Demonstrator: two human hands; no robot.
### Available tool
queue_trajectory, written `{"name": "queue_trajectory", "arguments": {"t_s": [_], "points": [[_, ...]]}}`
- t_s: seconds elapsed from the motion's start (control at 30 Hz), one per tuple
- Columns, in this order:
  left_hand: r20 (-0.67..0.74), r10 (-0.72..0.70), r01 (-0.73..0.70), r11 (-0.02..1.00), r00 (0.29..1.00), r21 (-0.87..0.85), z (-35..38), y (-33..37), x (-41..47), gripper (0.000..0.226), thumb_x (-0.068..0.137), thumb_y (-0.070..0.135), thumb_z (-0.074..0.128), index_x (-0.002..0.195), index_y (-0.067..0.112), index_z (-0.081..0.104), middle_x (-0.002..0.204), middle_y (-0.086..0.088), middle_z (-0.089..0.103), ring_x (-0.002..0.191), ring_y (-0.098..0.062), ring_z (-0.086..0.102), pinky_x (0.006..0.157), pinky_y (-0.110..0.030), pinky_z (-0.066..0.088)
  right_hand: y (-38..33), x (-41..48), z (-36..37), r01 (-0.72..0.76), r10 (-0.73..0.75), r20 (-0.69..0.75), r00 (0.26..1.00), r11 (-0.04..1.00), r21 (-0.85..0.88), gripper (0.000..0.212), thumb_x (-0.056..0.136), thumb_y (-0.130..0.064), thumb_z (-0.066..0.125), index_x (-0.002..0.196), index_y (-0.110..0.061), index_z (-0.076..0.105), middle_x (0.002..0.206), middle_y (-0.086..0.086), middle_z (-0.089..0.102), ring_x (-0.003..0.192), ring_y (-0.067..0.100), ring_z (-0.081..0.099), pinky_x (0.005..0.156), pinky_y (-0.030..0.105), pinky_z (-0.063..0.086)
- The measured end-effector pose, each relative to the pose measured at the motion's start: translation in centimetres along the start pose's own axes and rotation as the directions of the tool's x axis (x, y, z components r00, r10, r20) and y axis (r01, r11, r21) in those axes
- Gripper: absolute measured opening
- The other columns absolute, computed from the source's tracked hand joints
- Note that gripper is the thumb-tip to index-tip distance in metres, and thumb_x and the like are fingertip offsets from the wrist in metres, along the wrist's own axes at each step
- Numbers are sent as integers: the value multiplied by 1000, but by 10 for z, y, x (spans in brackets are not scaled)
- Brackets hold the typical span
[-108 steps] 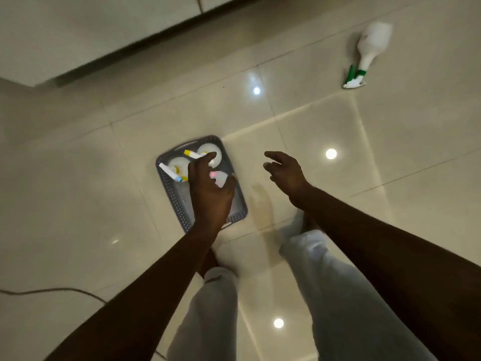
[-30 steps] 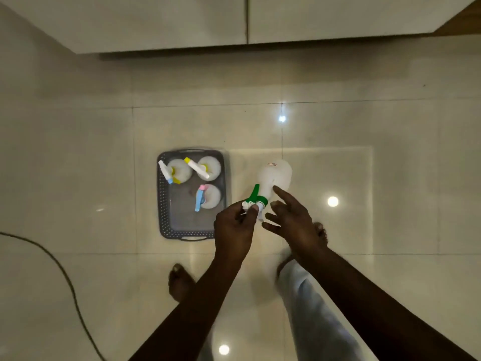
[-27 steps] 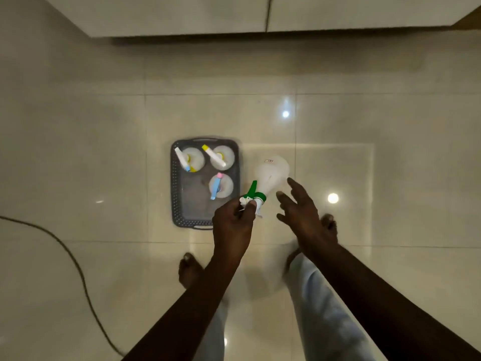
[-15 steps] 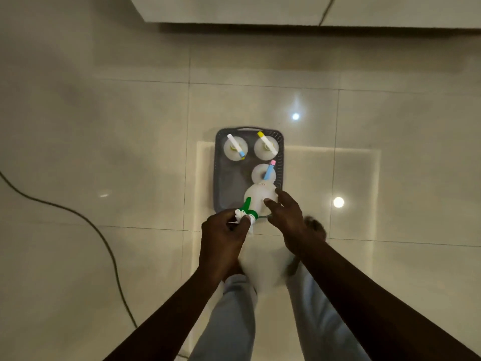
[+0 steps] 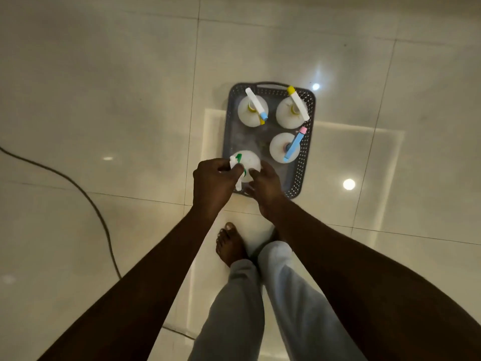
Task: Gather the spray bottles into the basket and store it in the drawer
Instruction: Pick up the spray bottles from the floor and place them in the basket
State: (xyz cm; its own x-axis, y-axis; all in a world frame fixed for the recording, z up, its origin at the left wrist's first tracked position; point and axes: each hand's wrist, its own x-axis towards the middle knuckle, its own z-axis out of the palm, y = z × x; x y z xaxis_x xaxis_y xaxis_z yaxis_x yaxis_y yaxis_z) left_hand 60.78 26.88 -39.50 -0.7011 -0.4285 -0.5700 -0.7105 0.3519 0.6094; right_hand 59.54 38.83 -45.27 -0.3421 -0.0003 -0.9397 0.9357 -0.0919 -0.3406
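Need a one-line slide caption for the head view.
Both hands lower a green-trigger spray bottle into the grey basket beside three others.

Three spray bottles stand in the basket on the floor, a cable to its left

Two bare forearms are being shown with no sleeves reaching them, each one uncovered from the lower frame edge up to the wrist. No rings, watch or bands are being seen on the left hand or the right hand. Loose, pale grey trousers are being worn, their fabric creased along both legs and gathered in soft folds at the hems. One bare foot is being shown below the left hem, toes uncovered; the other foot is mostly being hidden behind the right trouser leg.
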Motion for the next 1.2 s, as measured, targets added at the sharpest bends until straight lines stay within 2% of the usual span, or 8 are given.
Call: {"name": "queue_trajectory", "arguments": {"t_s": [0.1, 0.2, 0.33, 0.53, 0.7, 0.87, 1.03, 1.2], "points": [[-15, 1, -1, 1000, 1000, -7, 16, -6, 22, 20, 84, 31, 78, 92, 14, 84, 66, 22, 67, 64, 16, 65, 56, 1, 39, 1, 25, 3, 11, -11, 1, 1000, 1000, 21, 49, 104, -15, 57, 152, -21, 47, 146, 13, 58, 130, 41, 59, 103, 56, 55], [-20, 2, -2, 1000, 1000, 1, 28, -6, 36, 24, 84, 34, 77, 95, 15, 84, 75, 10, 76, 64, 11, 66, 57, -1, 41, -1, 44, 3, 15, -15, 3, 1000, 998, 64, 47, 104, -16, 56, 150, -21, 50, 146, 13, 59, 131, 38, 59, 106, 56, 53], [-45, 6, -6, 1000, 999, -10, 38, -3, 49, 29, 85, 37, 78, 102, 14, 84, 91, 0, 82, 72, -5, 70, 70, -18, 50, -7, 58, 5, 19, -20, 9, 1000, 994, 112, 47, 104, -16, 55, 150, -23, 50, 145, 10, 60, 132, 35, 59, 109, 55, 52], [-50, 15, -15, 1000, 999, -11, 43, 5, 59, 32, 87, 40, 79, 107, 15, 83, 96, 0, 82, 85, -11, 74, 75, -20, 53, -14, 66, 8, 31, -32, 4, 999, 987, 157, 46, 105, -17, 54, 151, -21, 48, 145, 12, 60, 131, 33, 60, 110, 51, 52], [-24, -5, 5, 1000, 1000, 6, 42, 12, 61, 36, 87, 44, 78, 110, 16, 82, 97, 2, 82, 82, -8, 72, 77, -21, 53, -16, 57, 8, 13, -13, -1, 1000, 984, 179, 46, 106, -20, 53, 152, -22, 48, 148, 8, 57, 135, 28, 56, 113, 48, 49], [-9, -77, 77, 997, 997, 0, 22, 20, 44, 44, 84, 37, 81, 120, 12, 77, 113, -1, 79, 101, -13, 73, 89, -30, 58, -25, 10, -1, -39, 37, 17, 999, 983, 177, 47, 106, -24, 54, 153, -25, 47, 145, 4, 55, 133, 28, 52, 112, 49, 49], [12, -92, 92, 996, 996, 7, -16, 49, 2, 29, 88, 31, 75, 113, 17, 77, 98, 16, 72, 96, -1, 68, 78, -15, 49, -48, -65, -13, -49, 46, 29, 999, 992, 120, 35, 105, -24, 59, 139, -19, 58, 130, 5, 62, 128, 27, 58, 109, 49, 52], [42, -102, 102, 995, 994, 23, -70, 97, -69, 29, 92, 29, 72, 119, 22, 74, 110, 15, 73, 85, 24, 58, 71, 1, 44, -85, -160, -23, 45, -46, 9, 999, 998, 54, 8, 103, -25, 62, 108, -31, 64, 128, 8, 64, 124, 26, 61, 103, 45, 54]]}}
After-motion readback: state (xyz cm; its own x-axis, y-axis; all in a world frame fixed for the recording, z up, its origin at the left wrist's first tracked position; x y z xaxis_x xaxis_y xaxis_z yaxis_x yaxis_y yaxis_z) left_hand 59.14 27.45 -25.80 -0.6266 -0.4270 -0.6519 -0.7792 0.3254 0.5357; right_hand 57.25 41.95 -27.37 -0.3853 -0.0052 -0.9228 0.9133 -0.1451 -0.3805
